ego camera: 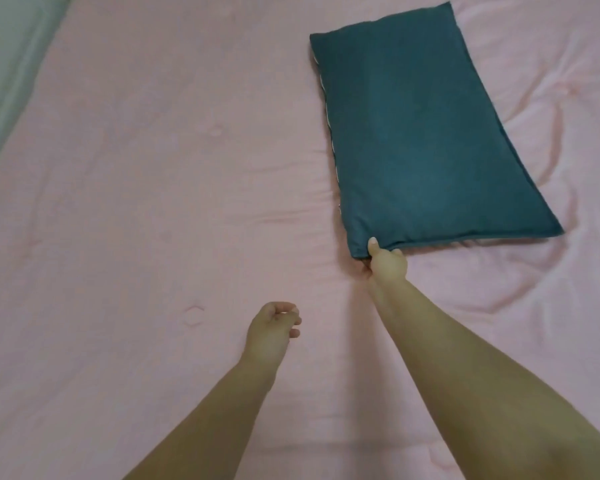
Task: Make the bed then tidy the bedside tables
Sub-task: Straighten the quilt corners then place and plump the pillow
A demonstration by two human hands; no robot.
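A dark teal pillow [416, 133] lies flat on the pink quilt [153, 168], which covers the bed across nearly the whole view. My right hand [387, 261] pinches the pillow's near left corner, thumb on top and fingers hidden beneath the fabric. Lower and to the left, my left hand [274, 327] hovers just over the quilt with its fingers loosely curled and nothing in them. Both forearms reach in from the bottom edge.
A pale green surface [7, 64] runs along the bed's upper left edge. The quilt is wrinkled to the right of the pillow and lies smooth across the left and middle.
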